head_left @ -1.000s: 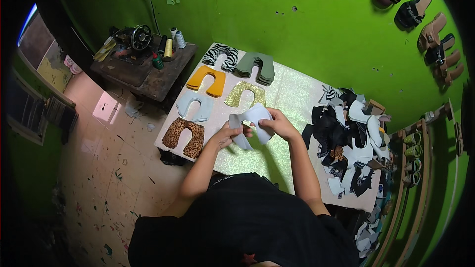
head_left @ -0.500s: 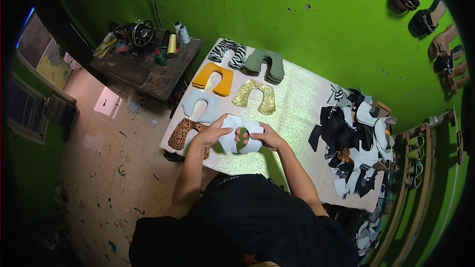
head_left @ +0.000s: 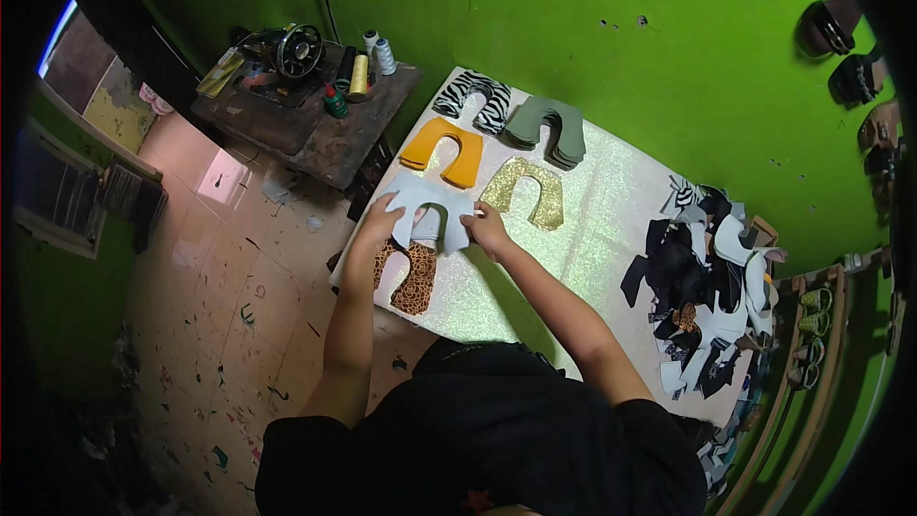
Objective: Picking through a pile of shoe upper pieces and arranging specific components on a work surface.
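My left hand point(head_left: 382, 224) pinches one leg of a white U-shaped shoe-upper piece point(head_left: 414, 191), and my right hand point(head_left: 486, 228) grips its other leg. The piece is spread over the spot of the white stack, partly covering it. Just below lies a brown-and-black patterned upper stack point(head_left: 415, 289), partly under my left hand's side. Above sit orange uppers point(head_left: 417, 141) and a zebra-striped stack point(head_left: 492, 113). Gold glittery uppers point(head_left: 548, 193) lie right of my right hand, with a grey-green stack point(head_left: 565, 140) beyond them.
The pieces lie on a table with a shiny, pale cover point(head_left: 611, 258). A heap of black and white scraps point(head_left: 702, 277) covers its right end. At the back left, a sewing machine point(head_left: 294, 53) and thread cones point(head_left: 359, 76) stand on a wooden table. Sandals point(head_left: 812, 323) rest on a rack at right.
Both hands have carried the white piece left and away from my body, from in front of me to over the white stack. My view has shifted slightly.
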Demonstrator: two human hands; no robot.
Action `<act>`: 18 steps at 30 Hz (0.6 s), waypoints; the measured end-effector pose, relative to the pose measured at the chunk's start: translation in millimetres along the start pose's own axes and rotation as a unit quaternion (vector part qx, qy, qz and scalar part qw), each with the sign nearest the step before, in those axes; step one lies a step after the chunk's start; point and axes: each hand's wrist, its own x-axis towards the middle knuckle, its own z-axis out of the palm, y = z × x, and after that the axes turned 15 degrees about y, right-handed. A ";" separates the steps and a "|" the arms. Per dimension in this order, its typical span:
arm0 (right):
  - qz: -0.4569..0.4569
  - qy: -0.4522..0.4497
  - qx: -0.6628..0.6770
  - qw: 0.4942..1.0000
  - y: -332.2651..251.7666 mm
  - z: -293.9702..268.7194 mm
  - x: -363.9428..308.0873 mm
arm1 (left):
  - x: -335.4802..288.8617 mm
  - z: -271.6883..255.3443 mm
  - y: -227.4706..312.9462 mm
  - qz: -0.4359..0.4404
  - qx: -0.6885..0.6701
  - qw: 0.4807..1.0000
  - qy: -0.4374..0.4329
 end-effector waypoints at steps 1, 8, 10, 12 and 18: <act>0.009 0.009 0.026 1.000 -1.4 10.7 4.7 | 15.8 -5.8 -7.9 0.089 0.056 0.994 0.042; 0.072 0.069 0.058 0.993 9.3 47.0 24.2 | 53.4 -13.4 -14.3 0.237 0.178 0.942 0.157; 0.038 0.055 -0.057 0.996 18.3 47.6 26.0 | 50.7 -12.0 -19.4 0.221 0.239 0.926 0.190; 0.014 0.071 -0.077 0.994 26.6 47.5 26.4 | 40.3 -5.0 -19.4 0.247 0.286 0.904 0.198; -0.010 0.089 -0.057 0.994 4.2 47.9 2.9 | 16.2 3.0 -10.1 0.242 0.425 0.839 0.239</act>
